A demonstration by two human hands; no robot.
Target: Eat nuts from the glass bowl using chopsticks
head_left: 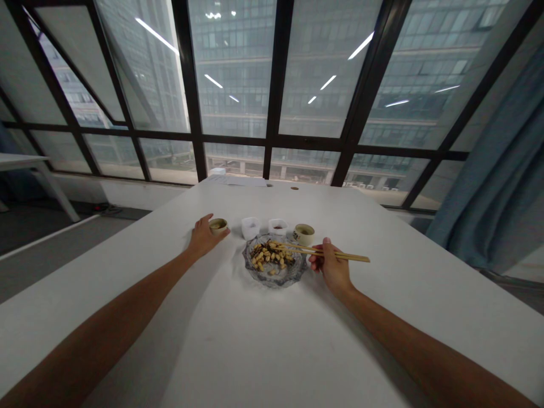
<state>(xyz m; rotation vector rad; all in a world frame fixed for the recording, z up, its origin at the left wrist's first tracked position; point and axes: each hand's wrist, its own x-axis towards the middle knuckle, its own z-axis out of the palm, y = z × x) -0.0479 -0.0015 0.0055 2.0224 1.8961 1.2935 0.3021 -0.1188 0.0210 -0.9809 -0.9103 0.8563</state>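
Note:
My left hand is wrapped round the side of a small beige cup that stands on the table. Between the fingers of my right hand lies a pair of wooden chopsticks, their tips pointing left over a scalloped glass plate. Peanuts are heaped on that plate, mixed with dark bits too small to name; the chopstick tips reach the heap's upper edge. Behind the plate stand a white plastic container, a second one with some dark reddish bits inside, and another beige cup with dark writing.
Everything stands on a long white table. Sheets of paper lie at its far end, near a round brown-rimmed hole. Tall windows rise behind it. A blue curtain hangs at the right, and another white table is at the left.

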